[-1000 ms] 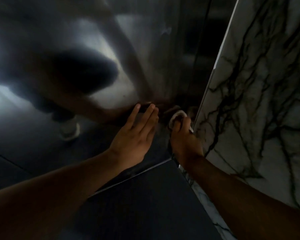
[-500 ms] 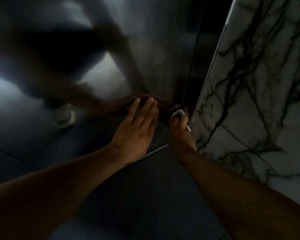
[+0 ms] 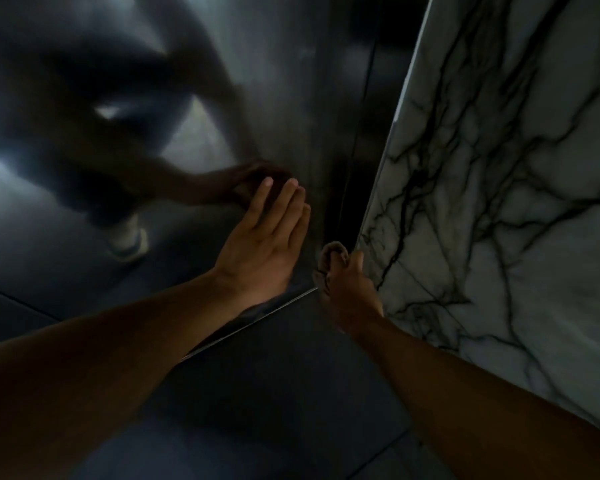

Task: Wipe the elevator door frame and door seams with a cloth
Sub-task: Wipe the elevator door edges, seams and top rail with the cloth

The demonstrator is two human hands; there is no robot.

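A dark, shiny metal elevator door (image 3: 194, 98) fills the upper left and mirrors me. My left hand (image 3: 267, 244) lies flat against it with straight fingers, low on the panel. To its right my right hand (image 3: 347, 289) grips a small bunched cloth (image 3: 333, 254) and holds it in the narrow dark seam (image 3: 354, 168) between the door and its frame, close to the floor. Only the top of the cloth shows above my fingers.
A white marble wall (image 3: 499, 168) with black veins stands on the right, its edge bordering the seam. Dark floor tiles (image 3: 274, 393) lie below. The door's bottom edge (image 3: 257, 320) runs diagonally between my forearms. The light is dim.
My right hand with the cloth has slid down the seam toward the floor. My left hand stays flat on the door, and my view has shifted slightly.
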